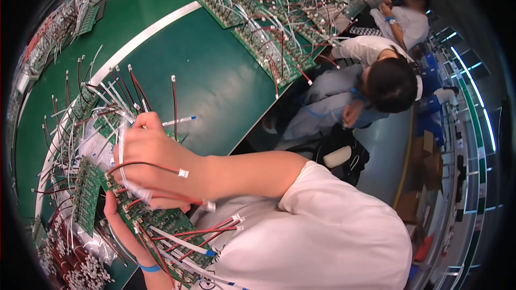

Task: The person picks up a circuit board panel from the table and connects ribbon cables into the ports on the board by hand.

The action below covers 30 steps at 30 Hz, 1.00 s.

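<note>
A green circuit board point(156, 220) tilts close against my white shirt, with red-and-black wires and flat white ribbon cables point(185, 240) hanging from it. My left hand point(115, 216), a blue band at its wrist, grips the board's left edge; the thumb shows and the other fingers are hidden beneath. Over the board's upper end, my right hand point(153, 156) is closed with its back toward me. What its curled fingers pinch is hidden. A red-and-black wire with a white plug point(183, 173) crosses in front of that hand, and a pale ribbon runs along its knuckles.
More wired boards point(88, 193) crowd the green table point(199, 75) left of my hands. A bundle of red wires point(80, 268) lies at lower left. Wired boards point(274, 48) cover the far end. Two people point(389, 86) point(411, 19) sit along the right side.
</note>
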Motion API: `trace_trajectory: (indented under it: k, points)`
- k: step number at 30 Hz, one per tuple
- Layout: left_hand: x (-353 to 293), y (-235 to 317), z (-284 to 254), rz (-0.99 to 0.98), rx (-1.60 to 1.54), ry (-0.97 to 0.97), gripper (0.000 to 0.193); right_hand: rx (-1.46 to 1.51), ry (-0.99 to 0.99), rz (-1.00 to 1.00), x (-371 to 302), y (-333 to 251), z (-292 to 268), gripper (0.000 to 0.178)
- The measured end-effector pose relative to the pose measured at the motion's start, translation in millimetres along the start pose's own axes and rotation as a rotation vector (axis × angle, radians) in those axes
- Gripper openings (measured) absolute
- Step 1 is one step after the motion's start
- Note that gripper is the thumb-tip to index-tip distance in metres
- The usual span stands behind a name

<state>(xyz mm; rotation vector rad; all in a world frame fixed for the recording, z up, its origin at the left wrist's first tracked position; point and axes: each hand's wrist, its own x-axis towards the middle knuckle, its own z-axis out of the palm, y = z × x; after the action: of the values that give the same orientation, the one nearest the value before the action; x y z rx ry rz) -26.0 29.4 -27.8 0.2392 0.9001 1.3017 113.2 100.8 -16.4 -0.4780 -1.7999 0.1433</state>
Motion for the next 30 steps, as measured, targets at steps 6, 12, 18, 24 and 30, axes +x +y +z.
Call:
trace_trajectory:
  k: [6, 12, 18, 24, 30]
  points:
    - [-9, 0, 17, 0.1, -0.023, 0.069, 0.039, -0.046, -0.032, 0.12, -7, -3, 0, 0.008]
    - [-13, 7, -11, 0.179, -0.01, -0.056, 0.037, -0.036, -0.195, 0.116, 3, -14, -10, 0.009]
    - [-13, -3, 6, 0.051, -0.104, -0.104, 0.037, -0.106, -0.036, 0.077, -2, -22, -6, 0.015]
    - [-13, 17, 18, -0.025, -0.218, -0.462, 0.05, 0.459, 0.009, 0.558, -4, -18, -13, 0.011]
    - [-10, 17, 15, 0.133, -0.202, -0.271, 0.061, 0.463, -0.049, 0.614, 1, -14, -25, 0.003]
